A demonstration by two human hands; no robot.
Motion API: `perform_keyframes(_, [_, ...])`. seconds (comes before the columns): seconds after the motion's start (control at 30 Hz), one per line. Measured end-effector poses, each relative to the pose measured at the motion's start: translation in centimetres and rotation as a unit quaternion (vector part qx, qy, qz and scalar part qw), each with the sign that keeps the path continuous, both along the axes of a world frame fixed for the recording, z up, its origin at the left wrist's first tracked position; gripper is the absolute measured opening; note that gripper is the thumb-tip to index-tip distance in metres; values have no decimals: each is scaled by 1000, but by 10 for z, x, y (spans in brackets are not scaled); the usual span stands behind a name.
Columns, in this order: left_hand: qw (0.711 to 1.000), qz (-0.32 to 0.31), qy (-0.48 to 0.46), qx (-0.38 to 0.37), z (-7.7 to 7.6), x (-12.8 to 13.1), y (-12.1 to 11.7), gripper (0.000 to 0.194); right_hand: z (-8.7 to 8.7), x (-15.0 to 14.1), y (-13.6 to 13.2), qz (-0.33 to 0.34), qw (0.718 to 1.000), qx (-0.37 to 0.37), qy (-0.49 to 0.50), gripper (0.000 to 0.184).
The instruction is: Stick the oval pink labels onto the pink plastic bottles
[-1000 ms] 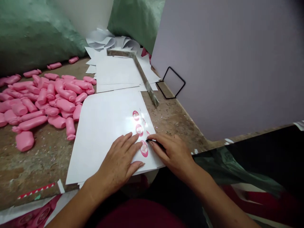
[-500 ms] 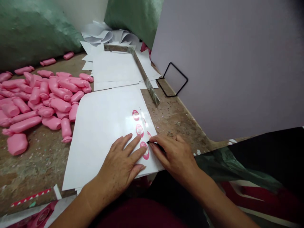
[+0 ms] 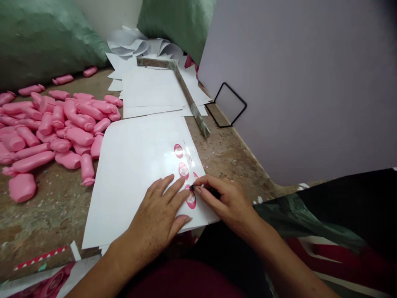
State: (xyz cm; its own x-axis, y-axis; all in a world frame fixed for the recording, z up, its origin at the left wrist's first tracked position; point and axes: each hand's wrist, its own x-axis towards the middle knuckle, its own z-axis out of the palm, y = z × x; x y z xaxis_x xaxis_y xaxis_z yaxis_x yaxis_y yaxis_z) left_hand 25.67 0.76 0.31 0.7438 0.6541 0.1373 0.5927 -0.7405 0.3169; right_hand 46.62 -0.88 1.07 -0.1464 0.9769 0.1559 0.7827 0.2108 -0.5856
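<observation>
My left hand [image 3: 159,207] lies flat on a white sticker sheet [image 3: 133,157], fingers spread beside the lowest pink oval sticker [image 3: 192,201]. With thumb and forefinger closed, my right hand [image 3: 229,196] pinches a slim black pointed tool [image 3: 214,192]; its exact kind cannot be made out. The dark tip touches or hovers at the upper part of that oval. Farther up the sheet are two more ovals, a middle sticker [image 3: 183,170] and a top sticker [image 3: 178,151]. Cut-off pieces of pink print show along the sheet's right side.
A heap of pink bottles [image 3: 77,136] covers the worn table [image 3: 62,207] at left. Behind my sheet lie more white sheets [image 3: 151,89], with an angled strip [image 3: 186,87] across them. A black wire frame [image 3: 231,105] stands by the grey panel [image 3: 297,91] at right.
My right hand has shifted slightly left, taking the black tool's tip from the lowest oval's right side to its upper part. My left hand stays nearly in place.
</observation>
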Motion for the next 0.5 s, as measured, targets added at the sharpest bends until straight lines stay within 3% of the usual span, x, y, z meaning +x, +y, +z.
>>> perform_keyframes(0.17, [999,4,-34,17,-2,-3,-1,49,-2,2,-3,-7,995,57,-85,17])
perform_keyframes(0.37, [998,5,-56,-2,-6,-6,-1,64,-5,-4,3,-10,990,60,-131,18])
perform_keyframes(0.43, [998,7,-58,-19,-6,-6,0,68,-3,-5,6,-33,994,30,-103,19])
perform_keyframes(0.5, [997,17,-60,-38,-6,-6,1,71,2,-4,7,-56,998,-29,-9,24])
